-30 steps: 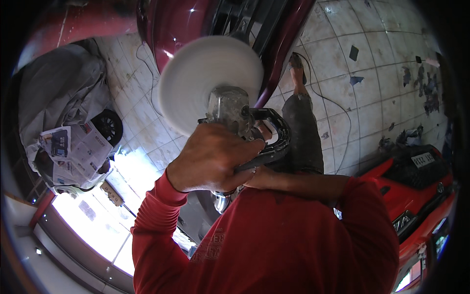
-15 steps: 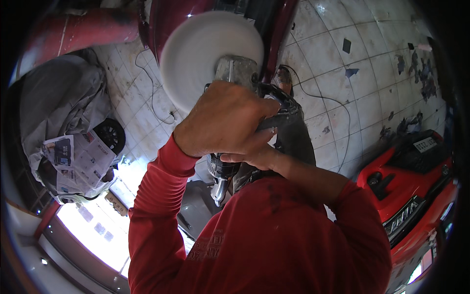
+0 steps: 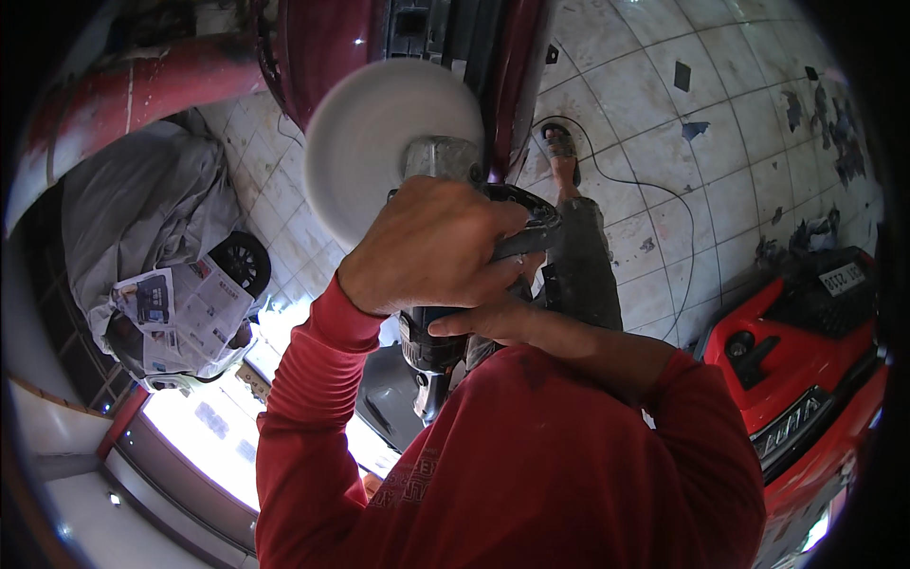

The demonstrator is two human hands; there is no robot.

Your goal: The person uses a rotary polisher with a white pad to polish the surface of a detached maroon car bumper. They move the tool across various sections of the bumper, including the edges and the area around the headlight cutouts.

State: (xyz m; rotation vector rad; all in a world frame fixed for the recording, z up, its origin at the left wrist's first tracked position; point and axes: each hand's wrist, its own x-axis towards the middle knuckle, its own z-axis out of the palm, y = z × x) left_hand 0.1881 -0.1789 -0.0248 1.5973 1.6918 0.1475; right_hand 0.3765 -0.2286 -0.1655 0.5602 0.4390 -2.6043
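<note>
A power polisher (image 3: 444, 156) with a scuffed metal head is in both my hands. Its round white buffing pad (image 3: 360, 142) is blurred by spinning and overlaps the edge of a dark-red painted car part (image 3: 322, 47). My left hand (image 3: 431, 242) is closed around the black loop handle near the head, knuckles up. Below it, my right hand (image 3: 493, 320) is closed on the machine's black body, with the thumb showing and the other fingers mostly hidden. The rear of the polisher points down toward my shirt.
A car under a grey cover (image 3: 142, 199), with newspaper sheets (image 3: 190, 303) on it, stands at left. A red car front (image 3: 768, 351) is at right. A black cord (image 3: 654, 194) trails over the tiled floor near my sandaled foot (image 3: 561, 152). A red panel (image 3: 142, 95) lies far left.
The polisher and its spinning pad sit slightly lower and farther left in the picture. My foot and more of the dark-red part now show. Both hands keep their grip.
</note>
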